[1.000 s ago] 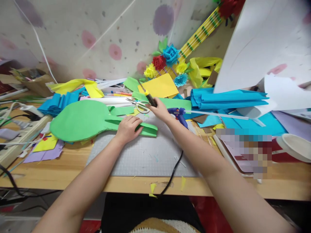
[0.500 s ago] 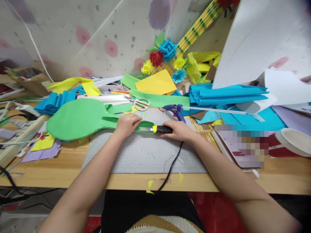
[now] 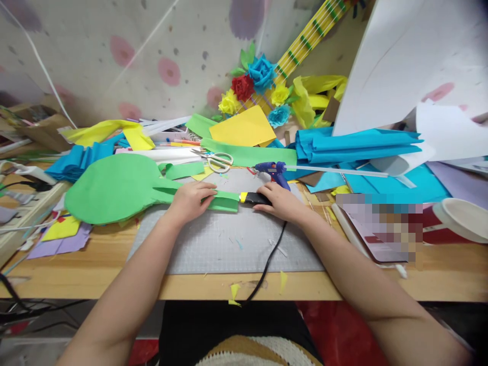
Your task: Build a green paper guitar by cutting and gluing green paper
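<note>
A green paper cutout, with a broad rounded body and a long narrow neck, lies across the left part of the grey cutting mat. My left hand is closed on the neck, fingers curled over its upper edge. The neck's folded layers stand slightly apart, and its cut end shows right of that hand. My right hand grips a black and yellow utility knife, whose front meets the neck's right end. The blade cannot be made out. Just behind the right hand lies a blue glue gun holding a long glue stick.
White-handled scissors lie behind the neck. Green strips, a yellow sheet and rolled blue paper crowd the back. A red and white cup stands right. The black cord crosses the mat's front edge.
My left hand and the green cutout have shifted left. The blade, earlier seen at the neck, no longer shows, and the neck's end now lies left of the knife.
</note>
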Demonstrator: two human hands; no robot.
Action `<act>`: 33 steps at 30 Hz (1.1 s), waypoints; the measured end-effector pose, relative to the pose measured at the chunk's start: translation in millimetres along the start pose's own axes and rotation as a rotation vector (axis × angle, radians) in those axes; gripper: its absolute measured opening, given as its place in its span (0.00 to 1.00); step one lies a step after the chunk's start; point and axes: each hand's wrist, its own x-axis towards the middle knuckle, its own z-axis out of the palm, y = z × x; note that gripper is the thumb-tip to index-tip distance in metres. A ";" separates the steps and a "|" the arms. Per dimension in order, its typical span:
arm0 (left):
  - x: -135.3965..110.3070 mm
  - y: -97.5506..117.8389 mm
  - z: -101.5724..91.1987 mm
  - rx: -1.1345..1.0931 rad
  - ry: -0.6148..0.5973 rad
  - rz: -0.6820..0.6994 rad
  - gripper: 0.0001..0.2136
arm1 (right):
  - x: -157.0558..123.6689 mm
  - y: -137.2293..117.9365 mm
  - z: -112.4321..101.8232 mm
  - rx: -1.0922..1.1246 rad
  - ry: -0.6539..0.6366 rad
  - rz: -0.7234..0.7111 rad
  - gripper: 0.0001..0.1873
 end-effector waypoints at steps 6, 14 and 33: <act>1.6 0.1 -10.2 0.084 -0.211 -0.125 0.27 | -0.2 -6.0 -2.0 -0.032 0.027 -0.032 0.17; -1.1 -11.5 -19.8 0.213 -0.316 -0.136 0.24 | 0.1 -10.8 -3.1 -0.058 0.037 -0.002 0.19; -1.0 -34.9 -12.8 0.301 -0.156 -0.076 0.21 | 13.0 -18.3 19.2 -0.078 0.187 0.021 0.20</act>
